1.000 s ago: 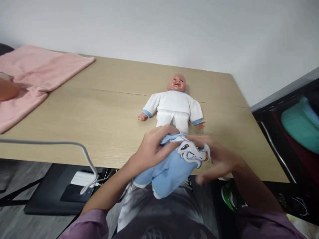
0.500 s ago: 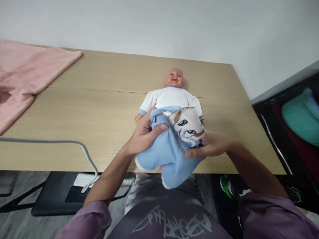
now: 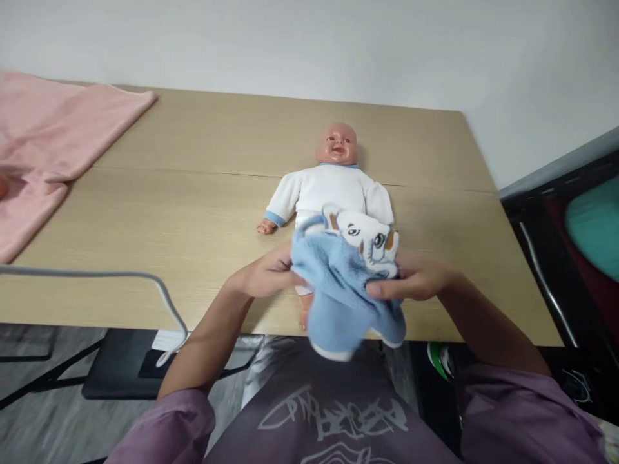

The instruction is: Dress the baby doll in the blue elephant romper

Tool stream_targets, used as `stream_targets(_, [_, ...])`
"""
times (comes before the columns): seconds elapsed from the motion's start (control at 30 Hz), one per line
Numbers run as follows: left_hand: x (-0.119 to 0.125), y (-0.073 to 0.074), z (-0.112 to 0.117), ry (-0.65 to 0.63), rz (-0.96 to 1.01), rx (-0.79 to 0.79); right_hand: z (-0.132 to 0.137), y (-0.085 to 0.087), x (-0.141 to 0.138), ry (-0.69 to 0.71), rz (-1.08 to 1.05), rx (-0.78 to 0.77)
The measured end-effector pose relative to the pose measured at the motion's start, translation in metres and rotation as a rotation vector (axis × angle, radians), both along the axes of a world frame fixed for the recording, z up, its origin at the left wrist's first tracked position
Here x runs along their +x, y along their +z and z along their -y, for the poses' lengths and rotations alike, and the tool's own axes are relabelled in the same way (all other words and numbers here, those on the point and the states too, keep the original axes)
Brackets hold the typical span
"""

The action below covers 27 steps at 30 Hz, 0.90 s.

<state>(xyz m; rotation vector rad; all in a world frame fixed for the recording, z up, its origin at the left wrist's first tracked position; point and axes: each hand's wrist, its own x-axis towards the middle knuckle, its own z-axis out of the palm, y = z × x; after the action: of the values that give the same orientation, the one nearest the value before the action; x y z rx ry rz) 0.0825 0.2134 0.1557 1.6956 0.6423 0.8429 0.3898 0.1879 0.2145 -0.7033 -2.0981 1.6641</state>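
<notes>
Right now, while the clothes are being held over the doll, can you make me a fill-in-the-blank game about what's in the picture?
1. The left hand and right hand hold a garment that is mostly ____.
2. The doll lies face up, on its ____, on the table.
3. The doll's top is mostly ____.
4. The cloth at the left edge of the view is ____.

Missing words: blue; back; white; pink.

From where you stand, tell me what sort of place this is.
Likely an indoor workroom, though little of it shows: a wood-toned table stands by a plain wall, a doll lies on it, and a pink cloth is spread at the left.
</notes>
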Motion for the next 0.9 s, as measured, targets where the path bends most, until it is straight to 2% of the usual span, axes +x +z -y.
stream_targets(0.03, [0.004,-0.001,0.0,0.033,0.05,-0.027,0.0,0.001,-0.004,0.077,-0.016,0.01])
stream_targets(0.1, [0.012,0.001,0.0,-0.015,0.096,-0.096,0.001,0.001,-0.008,0.209,-0.035,0.033])
stream_targets(0.17, [0.018,0.009,0.002,-0.07,0.059,-0.141,0.003,-0.002,-0.008,0.251,-0.052,0.04])
stream_targets(0.2, [0.018,0.013,0.004,-0.113,0.042,-0.169,0.005,-0.003,-0.007,0.214,-0.049,0.036])
stream_targets(0.33, [0.013,0.022,0.018,-0.402,-0.006,-0.357,0.011,-0.008,-0.006,-0.097,-0.013,-0.023])
stream_targets(0.4, [0.01,0.022,0.025,-0.501,-0.015,-0.424,0.013,-0.013,-0.008,-0.158,-0.009,-0.074])
stream_targets(0.47, [0.007,0.019,0.03,-0.484,0.002,-0.428,0.016,-0.018,-0.012,-0.173,-0.01,-0.124])
stream_targets(0.63, [-0.003,0.0,0.034,-0.247,0.069,-0.358,0.026,-0.034,-0.018,-0.125,-0.102,-0.221])
stream_targets(0.77, [-0.005,-0.012,0.043,-0.254,0.114,-0.434,0.033,-0.039,-0.019,-0.016,-0.169,-0.337])
stream_targets(0.83, [-0.005,-0.011,0.051,-0.261,0.136,-0.43,0.037,-0.039,-0.019,-0.068,-0.17,-0.376])
stream_targets(0.9, [-0.006,-0.009,0.062,-0.206,0.145,-0.411,0.041,-0.036,-0.02,-0.162,-0.184,-0.389])
